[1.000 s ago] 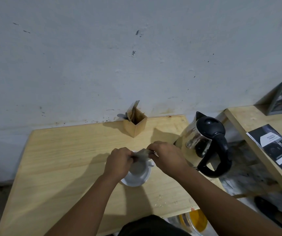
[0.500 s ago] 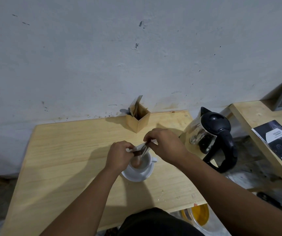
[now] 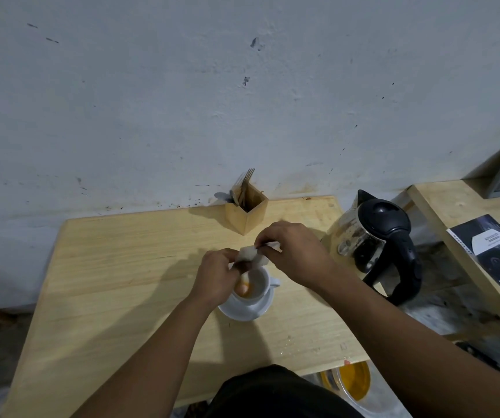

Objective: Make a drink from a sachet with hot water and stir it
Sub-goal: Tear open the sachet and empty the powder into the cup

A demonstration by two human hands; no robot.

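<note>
White sachet (image 3: pixel 250 255) pinched between left hand (image 3: pixel 215 277) and right hand (image 3: pixel 295 254) over cup (image 3: pixel 254 286).

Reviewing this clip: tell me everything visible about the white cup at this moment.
The white cup looks like glazed ceramic, with a small handle pointing right. It stands upright on a white saucer near the middle of the wooden table. Inside, orange-brown contents with a pale lump show at the bottom. The left hand overlaps its left rim; whether it touches is unclear. Both hands hold a pale sachet just above the cup's far rim; the right hand does not touch the cup.
</note>
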